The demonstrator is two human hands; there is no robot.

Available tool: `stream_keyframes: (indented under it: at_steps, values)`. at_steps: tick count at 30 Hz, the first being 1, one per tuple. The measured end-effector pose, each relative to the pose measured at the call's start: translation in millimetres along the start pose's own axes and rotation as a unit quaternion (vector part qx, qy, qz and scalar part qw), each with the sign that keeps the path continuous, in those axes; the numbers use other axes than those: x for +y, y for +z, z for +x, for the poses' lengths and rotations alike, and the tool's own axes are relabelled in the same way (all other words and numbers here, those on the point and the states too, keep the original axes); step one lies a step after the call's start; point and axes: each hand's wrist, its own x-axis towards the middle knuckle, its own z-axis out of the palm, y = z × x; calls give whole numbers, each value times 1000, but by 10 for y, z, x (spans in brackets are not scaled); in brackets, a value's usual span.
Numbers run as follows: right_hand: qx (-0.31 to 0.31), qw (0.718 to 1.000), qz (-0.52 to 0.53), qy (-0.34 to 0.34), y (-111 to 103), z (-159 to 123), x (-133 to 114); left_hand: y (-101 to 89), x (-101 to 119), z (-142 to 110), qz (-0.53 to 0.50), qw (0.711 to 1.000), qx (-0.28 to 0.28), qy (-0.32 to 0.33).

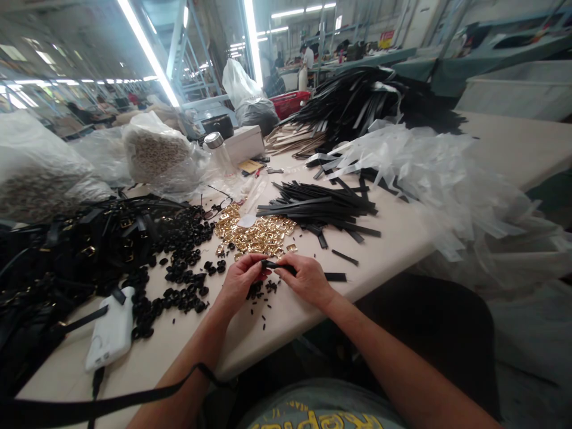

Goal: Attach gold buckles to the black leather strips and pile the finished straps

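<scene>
Near the table's front edge, my left hand (243, 279) and my right hand (307, 279) pinch a black strap (277, 266) between them. Its right end disappears into my right hand. Just beyond my fingers spreads a heap of gold buckles (259, 235). Beneath and between my hands lie small black pieces (267, 289), too small to name. A flat black strip (335, 277) lies to the right of my right hand. Left of my left hand are many round black pieces (183, 292).
A pile of black strips (322, 205) lies beyond the buckles. Finished-looking black straps with gold buckles (89, 238) cover the left side, near a white power bank (109, 333) with a cable. Clear plastic strips (429, 173), glasses (218, 205) and a bottle (217, 149) also occupy the table.
</scene>
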Motion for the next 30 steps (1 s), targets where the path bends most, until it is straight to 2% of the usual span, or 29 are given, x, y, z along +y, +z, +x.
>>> stream_keyframes:
  at_steps: [17, 30]
  values:
    - [-6, 1000, 9, 8, -9, -13, -8, 22, 37, -51, 10, 1000, -17, 2]
    - [0, 1000, 4, 10, 2, -10, -7, 16, 56, -69, 62, 998, -21, 13]
